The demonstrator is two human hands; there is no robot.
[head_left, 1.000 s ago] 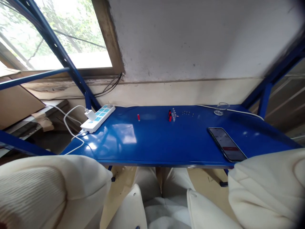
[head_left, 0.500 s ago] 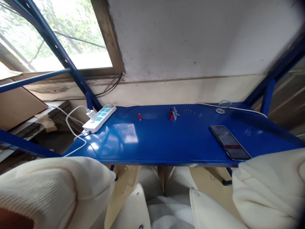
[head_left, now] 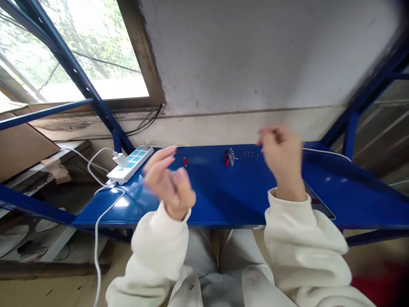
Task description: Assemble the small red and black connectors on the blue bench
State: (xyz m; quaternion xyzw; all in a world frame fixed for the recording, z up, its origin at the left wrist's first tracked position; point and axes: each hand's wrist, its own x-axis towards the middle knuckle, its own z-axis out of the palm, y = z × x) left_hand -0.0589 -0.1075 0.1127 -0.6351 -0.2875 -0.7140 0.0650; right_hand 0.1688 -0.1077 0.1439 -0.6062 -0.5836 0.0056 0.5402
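My left hand (head_left: 169,183) hangs over the left part of the blue table (head_left: 211,200), palm partly turned up. Its fingers are loosely bent and apart, with nothing in them. A small red tube (head_left: 185,162) with a pale end lies just beyond it. Over the right part of the table, my right hand (head_left: 283,160) is raised with curled fingers; motion blurs their tips. To its left stand small red-and-black pieces (head_left: 227,160) beside several clear small tubes (head_left: 231,157). Several tiny pieces (head_left: 248,154) sit between these and the right hand.
A white power strip (head_left: 130,164) with a plug and cable lies at the table's left end. Behind my right wrist, a phone (head_left: 322,207) is partly covered. A thin white cable (head_left: 329,152) runs along the back edge. Blue frame posts (head_left: 349,134) rise at both ends.
Both hands have come into view from below and now hover above the table. My right hand and sleeve now hide the clear cup and much of the phone. The view has shifted slightly.
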